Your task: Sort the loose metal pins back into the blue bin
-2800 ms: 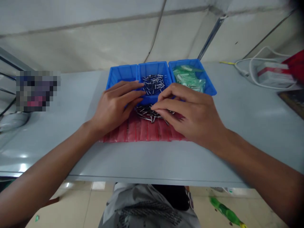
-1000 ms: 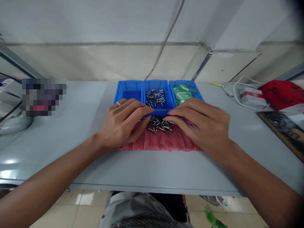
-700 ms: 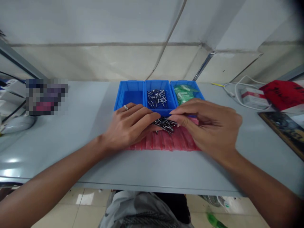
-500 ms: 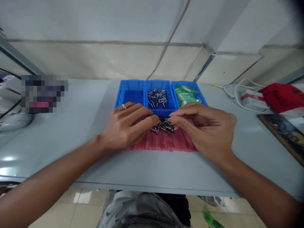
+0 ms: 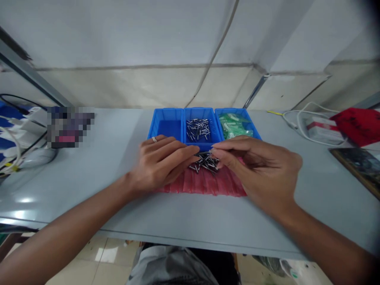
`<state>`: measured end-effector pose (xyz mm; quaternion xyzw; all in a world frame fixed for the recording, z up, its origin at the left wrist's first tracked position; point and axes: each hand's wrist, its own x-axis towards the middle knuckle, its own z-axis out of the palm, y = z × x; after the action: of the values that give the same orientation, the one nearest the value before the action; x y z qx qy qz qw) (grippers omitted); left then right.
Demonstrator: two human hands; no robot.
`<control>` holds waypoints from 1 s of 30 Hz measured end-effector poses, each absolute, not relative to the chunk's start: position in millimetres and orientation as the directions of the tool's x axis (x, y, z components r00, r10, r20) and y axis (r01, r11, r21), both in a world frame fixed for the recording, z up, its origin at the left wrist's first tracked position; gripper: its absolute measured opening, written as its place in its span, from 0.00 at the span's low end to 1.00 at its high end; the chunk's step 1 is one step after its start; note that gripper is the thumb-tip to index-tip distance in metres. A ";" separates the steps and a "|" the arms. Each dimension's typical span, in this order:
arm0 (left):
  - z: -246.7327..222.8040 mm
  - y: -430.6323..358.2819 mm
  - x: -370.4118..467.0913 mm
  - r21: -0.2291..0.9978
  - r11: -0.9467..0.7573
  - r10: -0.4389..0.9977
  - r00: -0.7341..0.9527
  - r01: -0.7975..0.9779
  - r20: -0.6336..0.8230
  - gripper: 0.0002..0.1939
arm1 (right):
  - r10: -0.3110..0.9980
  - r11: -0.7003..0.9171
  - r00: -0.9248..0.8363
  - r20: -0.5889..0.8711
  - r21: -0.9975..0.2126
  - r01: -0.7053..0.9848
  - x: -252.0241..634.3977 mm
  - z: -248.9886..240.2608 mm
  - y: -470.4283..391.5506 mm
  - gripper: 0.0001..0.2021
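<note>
A pile of small, thin metal pins (image 5: 206, 163), silver and dark, lies on a pink plastic sheet (image 5: 198, 183) in front of the blue bins. Over the pile's left side, my left hand (image 5: 162, 162), with a ring on one finger, has its fingers bent and its fingertips close together. Whatever they hold, if anything, is hidden. From the right, my right hand (image 5: 261, 170) pinches one small metal pin between thumb and forefinger. Its fingertips are a short gap from the left ones, just in front of the middle bin.
Behind the hands stand three joined blue bins: a left bin (image 5: 169, 127) with its bare floor showing, a middle bin (image 5: 199, 111) holding more pins, and a right bin (image 5: 231, 111) holding green plastic packets. A mouse (image 5: 40, 157) and cables are left; a white-and-red box (image 5: 323, 130) is right.
The whole view has shifted slightly, so the bins and table appear lower. My left fingertips have parted a little; the right hand keeps its pinch over the pile.
</note>
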<state>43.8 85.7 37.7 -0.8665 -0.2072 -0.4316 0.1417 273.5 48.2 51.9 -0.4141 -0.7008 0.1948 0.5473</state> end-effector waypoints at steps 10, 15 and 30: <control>45.2 79.1 47.6 0.165 -0.879 0.378 0.445 0.447 0.812 0.21 | 0.851 0.516 -0.015 0.524 -0.832 0.205 266.2 49.3 45.2 0.08; 47.0 79.9 46.3 0.171 -0.855 0.394 0.399 0.490 0.828 0.24 | 0.874 0.478 0.010 0.486 -0.863 0.166 272.9 44.7 56.0 0.16; 10.5 115.2 32.1 0.017 -0.805 0.490 0.647 0.594 0.584 0.14 | 0.647 0.739 -0.551 0.527 -0.254 0.625 320.9 31.2 100.3 0.09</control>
<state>32.1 115.2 10.5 -0.9033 -0.2998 -0.2939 0.0883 320.9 100.3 31.2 -0.3610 -0.8804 0.0183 0.3068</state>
